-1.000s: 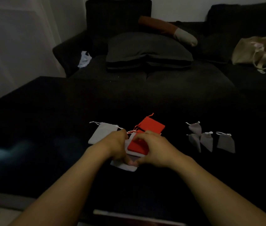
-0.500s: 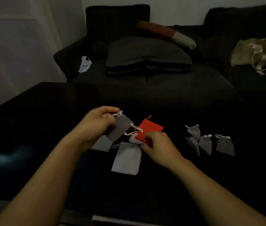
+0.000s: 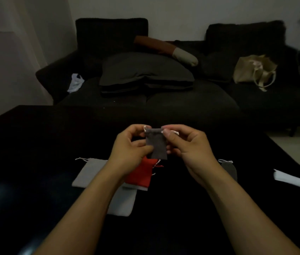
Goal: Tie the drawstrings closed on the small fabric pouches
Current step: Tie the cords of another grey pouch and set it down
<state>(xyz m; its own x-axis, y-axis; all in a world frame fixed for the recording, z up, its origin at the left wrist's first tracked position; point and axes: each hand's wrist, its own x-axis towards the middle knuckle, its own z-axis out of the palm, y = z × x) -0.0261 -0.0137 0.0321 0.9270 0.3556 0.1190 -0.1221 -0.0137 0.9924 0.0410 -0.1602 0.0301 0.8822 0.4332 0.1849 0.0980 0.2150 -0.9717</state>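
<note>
Both hands hold a small dark grey pouch [image 3: 156,143] up above the black table [image 3: 35,144]. Left hand [image 3: 132,146] pinches the pouch's top left corner w/ its white drawstring [image 3: 145,128]; right hand [image 3: 186,144] pinches the top right corner, cord end [image 3: 175,132] poking out past the fingers. Pouch hangs upright, mouth at top.

Below the pouch, on the table: red pouch [image 3: 140,176], partly behind the left wrist, lying over a pale grey pouch [image 3: 123,201]. Left of the red one, a light grey pouch [image 3: 88,172] w/ cord at its top. Right of the red one, past the right wrist, a dark grey pouch [image 3: 229,168]. Far right, a white strip [image 3: 292,180] at the table edge.
</note>
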